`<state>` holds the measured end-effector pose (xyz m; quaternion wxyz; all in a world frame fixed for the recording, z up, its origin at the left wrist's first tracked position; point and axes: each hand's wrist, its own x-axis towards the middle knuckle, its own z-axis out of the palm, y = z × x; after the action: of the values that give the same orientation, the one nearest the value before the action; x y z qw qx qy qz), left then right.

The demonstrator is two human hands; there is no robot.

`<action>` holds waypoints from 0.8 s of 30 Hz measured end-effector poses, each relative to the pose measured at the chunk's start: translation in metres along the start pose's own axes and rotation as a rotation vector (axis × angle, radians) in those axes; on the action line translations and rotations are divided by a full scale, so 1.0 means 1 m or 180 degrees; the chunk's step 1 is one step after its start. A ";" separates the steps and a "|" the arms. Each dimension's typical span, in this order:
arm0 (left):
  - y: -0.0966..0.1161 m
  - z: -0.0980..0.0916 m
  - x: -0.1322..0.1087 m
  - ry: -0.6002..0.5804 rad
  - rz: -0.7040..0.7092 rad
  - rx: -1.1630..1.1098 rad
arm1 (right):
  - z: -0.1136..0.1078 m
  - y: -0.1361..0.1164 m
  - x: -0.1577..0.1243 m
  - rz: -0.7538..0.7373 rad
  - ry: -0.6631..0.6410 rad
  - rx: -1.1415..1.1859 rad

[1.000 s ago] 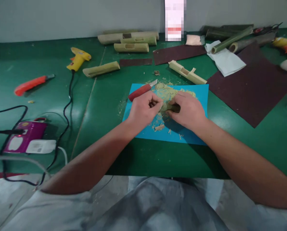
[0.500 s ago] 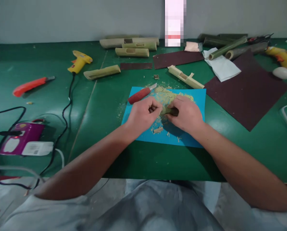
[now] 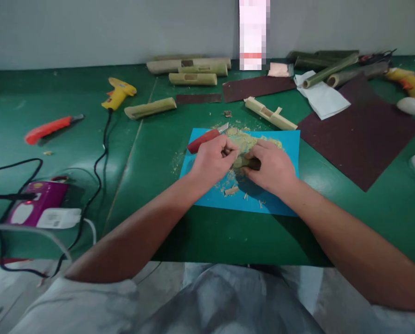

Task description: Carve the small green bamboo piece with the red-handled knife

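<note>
Carrying the whole scene, the green table (image 3: 158, 153) was crossed by a pale seam toward the left, and its right side was covered by a large dark brown sheet (image 3: 358, 148). At the near middle, a smaller blue sheet (image 3: 205, 200) was laid flat and strewn with pale shavings (image 3: 244, 139). At near left, a purple box (image 3: 52, 192) was set, with a black cable plugged into it.

Low over the blue sheet, the two hands were held close together. In the right hand (image 3: 275, 164), a short green bamboo piece (image 3: 242, 162) was gripped between thumb and fingers, its left end exposed in the gap between the hands. The left grip was narrow: in the left hand (image 3: 212, 157), thumb and forefinger were drawn together just beside that end, and whether anything was pinched there could not be told.

Just beyond the blue sheet's far edge, a notched bamboo length (image 3: 286, 123) was laid aslant. A yellow corded gun (image 3: 118, 95) was placed at far left. On the blue sheet's far left corner, a red-handled knife (image 3: 202, 142) was rested, its blade pointed far and right. Near the sheet's middle, a small chip (image 3: 231, 190) was seen.
</note>
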<state>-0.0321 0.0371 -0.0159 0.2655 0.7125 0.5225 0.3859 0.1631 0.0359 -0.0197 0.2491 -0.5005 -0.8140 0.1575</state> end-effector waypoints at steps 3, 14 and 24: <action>0.000 0.000 -0.002 -0.0086 -0.0019 0.0023 | 0.000 -0.001 0.000 0.0025 -0.0062 0.0052; 0.000 -0.001 -0.002 -0.0157 -0.0078 0.0075 | 0.000 -0.001 -0.001 -0.0007 -0.0063 0.0050; 0.004 0.000 -0.002 -0.0120 0.0038 0.0166 | 0.000 0.000 -0.001 -0.0074 -0.0039 0.0049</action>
<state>-0.0305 0.0337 -0.0132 0.2543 0.7295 0.5230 0.3601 0.1631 0.0349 -0.0198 0.2498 -0.4882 -0.8200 0.1639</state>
